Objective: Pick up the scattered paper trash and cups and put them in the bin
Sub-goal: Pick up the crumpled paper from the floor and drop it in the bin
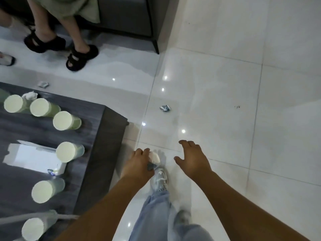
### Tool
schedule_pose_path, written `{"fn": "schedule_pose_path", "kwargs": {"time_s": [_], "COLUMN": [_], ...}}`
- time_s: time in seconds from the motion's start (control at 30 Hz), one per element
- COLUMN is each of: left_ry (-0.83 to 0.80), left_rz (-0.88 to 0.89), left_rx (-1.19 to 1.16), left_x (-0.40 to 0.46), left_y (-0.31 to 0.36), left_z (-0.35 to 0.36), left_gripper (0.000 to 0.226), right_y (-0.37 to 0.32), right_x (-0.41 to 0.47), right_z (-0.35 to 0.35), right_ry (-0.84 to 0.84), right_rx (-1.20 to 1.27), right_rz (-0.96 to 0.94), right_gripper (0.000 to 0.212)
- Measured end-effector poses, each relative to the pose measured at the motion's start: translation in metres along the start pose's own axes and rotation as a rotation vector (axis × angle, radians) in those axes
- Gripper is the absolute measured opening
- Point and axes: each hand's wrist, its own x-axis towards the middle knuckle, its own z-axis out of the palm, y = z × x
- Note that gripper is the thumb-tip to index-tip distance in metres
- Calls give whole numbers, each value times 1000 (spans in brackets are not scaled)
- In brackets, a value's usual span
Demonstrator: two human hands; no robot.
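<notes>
Pale crumpled paper wad [155, 157], perhaps a cup, in left grip [139, 161]; right grip [192, 158] wide, empty.

The dark table [97, 136] is carrying pale cups [66, 120] and a white box [34, 157] — left of the fingers [144, 151]; a crumpled wrapper [165, 108] is lying on the tiled floor [225, 84] beyond them.

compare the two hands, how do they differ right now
The left hand has its fingers curled round a pale wad, with something bluish showing under it; the right hand holds nothing, fingers spread and relaxed. The left hand is nearer the dark table; the right hand is out over bare floor tiles. Both are palm down, reaching forward, with bare forearms.
</notes>
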Motion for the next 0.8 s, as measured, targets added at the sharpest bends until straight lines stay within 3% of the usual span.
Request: {"fn": "schedule_pose_path", "kwargs": {"time_s": [0.53, 0.8], "left_ry": [-35, 8], "left_rz": [-169, -297], "left_rx": [-172, -280], "left_x": [164, 257], "left_y": [16, 9], "left_z": [-82, -78], "left_gripper": [64, 60], "right_y": [-28, -15], "right_x": [203, 311], "right_z": [-78, -66], "right_ry": [-191, -255], "right_rx": [-76, -188], "right_rz": [-35, -107], "right_gripper": [58, 59]}}
